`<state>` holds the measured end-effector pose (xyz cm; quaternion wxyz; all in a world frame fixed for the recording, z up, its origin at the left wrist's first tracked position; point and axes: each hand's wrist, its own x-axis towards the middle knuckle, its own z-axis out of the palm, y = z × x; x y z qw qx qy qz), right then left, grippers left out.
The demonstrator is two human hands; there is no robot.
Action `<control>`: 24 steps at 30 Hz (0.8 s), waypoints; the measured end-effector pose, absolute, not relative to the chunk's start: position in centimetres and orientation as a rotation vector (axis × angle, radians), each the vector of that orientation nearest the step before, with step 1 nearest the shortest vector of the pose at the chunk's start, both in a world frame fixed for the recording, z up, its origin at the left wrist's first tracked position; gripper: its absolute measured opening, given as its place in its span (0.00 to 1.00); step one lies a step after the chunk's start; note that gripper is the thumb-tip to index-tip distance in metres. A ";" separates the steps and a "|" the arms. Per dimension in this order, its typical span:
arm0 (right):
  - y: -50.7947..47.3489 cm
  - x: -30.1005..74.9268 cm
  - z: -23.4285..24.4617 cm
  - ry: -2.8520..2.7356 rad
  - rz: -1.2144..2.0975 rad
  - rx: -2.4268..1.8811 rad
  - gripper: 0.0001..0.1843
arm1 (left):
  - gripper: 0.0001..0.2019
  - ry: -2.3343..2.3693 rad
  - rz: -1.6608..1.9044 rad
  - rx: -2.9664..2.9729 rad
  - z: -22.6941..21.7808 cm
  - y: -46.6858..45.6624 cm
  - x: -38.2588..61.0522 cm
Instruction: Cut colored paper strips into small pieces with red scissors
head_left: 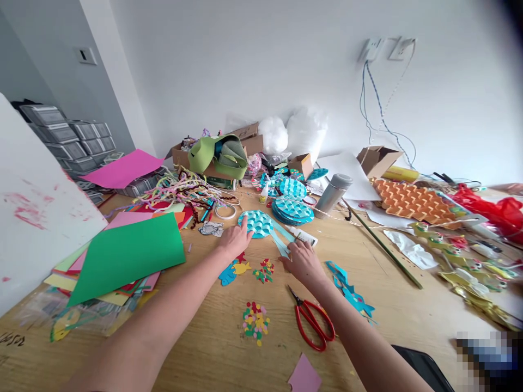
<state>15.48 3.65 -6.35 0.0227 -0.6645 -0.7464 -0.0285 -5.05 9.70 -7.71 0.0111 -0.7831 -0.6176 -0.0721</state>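
A round blue paper disc (259, 225) with raised, wavy light-blue strips lies at the table's middle. My left hand (237, 240) rests on its near left edge, index finger stretched over it and thumb apart. From the disc's right side, pale blue ribbons (281, 237) run toward my right hand (303, 260), whose thumb and fingers close on their near ends. Just beyond that hand lies a white glue bottle (305, 237). Red-handled scissors (314, 322) lie below it. Blue and yellow paper fish (229, 274) and small confetti pieces (264, 270) lie between my arms.
More blue discs (292, 211) are stacked behind, beside a metal flask (334, 195). Coloured paper sheets (131, 261) and pipe cleaners (180, 190) lie left. At right are a blue fish strip (350, 291), a green stick (384, 247) and an orange egg tray (417, 201).
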 end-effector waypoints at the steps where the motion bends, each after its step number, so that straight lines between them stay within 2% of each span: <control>1: 3.5 15.5 -6.3 -2.316 -0.094 -2.063 0.16 | 0.34 -1.923 -0.223 -2.443 -7.7 9.7 -4.9; 5: 3.2 15.6 -6.3 -2.322 -0.095 -2.091 0.14 | 0.44 -1.858 -0.186 -2.451 -7.6 9.7 -4.4; 12: 2.8 16.8 -6.8 -2.284 -0.063 -2.160 0.13 | 0.31 -1.778 -0.177 -2.465 -7.9 9.8 -4.3; 24: 1.6 17.0 -7.2 -2.220 -0.134 -2.148 0.15 | 0.27 -1.782 -0.232 -2.416 -8.2 10.4 -4.7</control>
